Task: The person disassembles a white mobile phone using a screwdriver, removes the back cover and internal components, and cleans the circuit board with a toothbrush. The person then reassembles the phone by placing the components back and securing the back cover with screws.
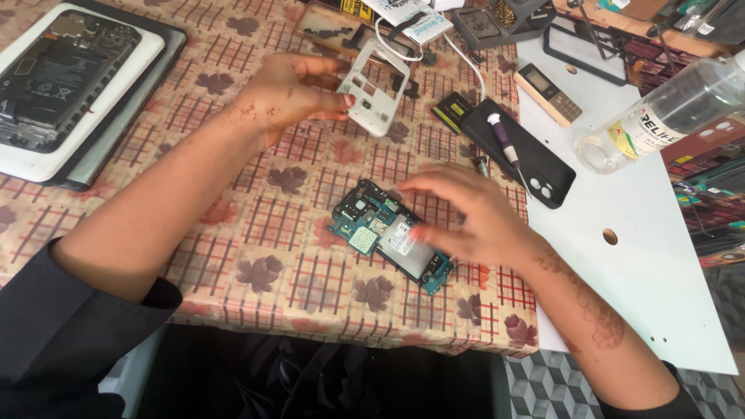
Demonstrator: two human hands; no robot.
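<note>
My left hand (291, 93) holds a white plastic phone frame (375, 87) lifted above the patterned tablecloth, thumb and fingers pinching its left edge. My right hand (466, 213) rests on a teal phone circuit board (388, 233) lying flat on the cloth near the table's front, fingertips on its silver shield. The board's right end is partly hidden under that hand.
A black phone back cover (543, 167) with a purple-handled screwdriver (500, 136) lies right of the board. A clear plastic bottle (667, 112) lies on a white sheet (660, 264). An opened tablet (62, 85) sits at far left. A small keypad phone (549, 93) and loose parts crowd the back.
</note>
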